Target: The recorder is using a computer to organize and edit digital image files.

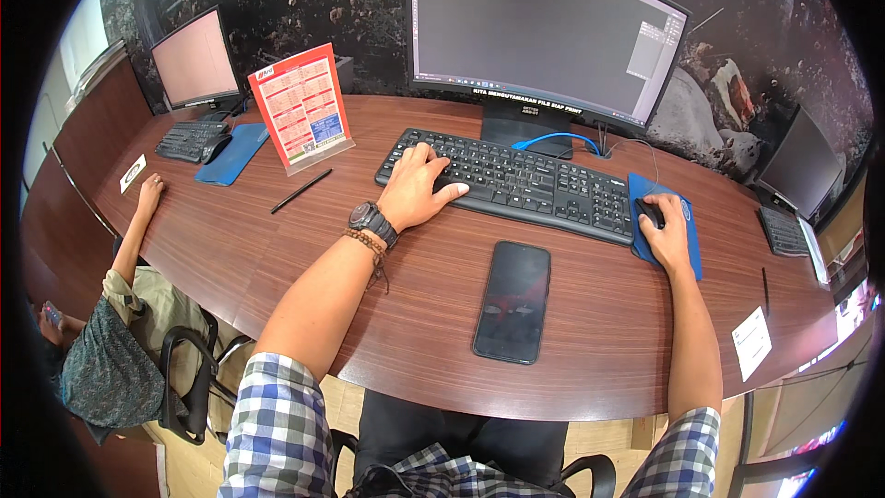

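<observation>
My left hand [415, 192] rests on the left end of a black keyboard [530, 184], its fingers spread over the keys and the thumb stretched out to the right. A dark watch [371, 219] and a beaded bracelet [367, 242] are on that wrist. At the keyboard's right end, my right hand [671, 236] is closed over a black computer mouse [651, 213], which is partly hidden under the fingers. Beneath the mouse lies a blue mouse pad [693, 258]. Behind the keyboard stands a wide monitor [544, 32] showing a mostly grey window.
A black phone [513, 302] lies between my forearms. Left of the keyboard are a black pen [301, 191] and a red-and-white sign [302, 111]. Another person's hand [152, 192] rests at the desk's left, near a second keyboard [192, 138]. A white card [751, 343] lies at right.
</observation>
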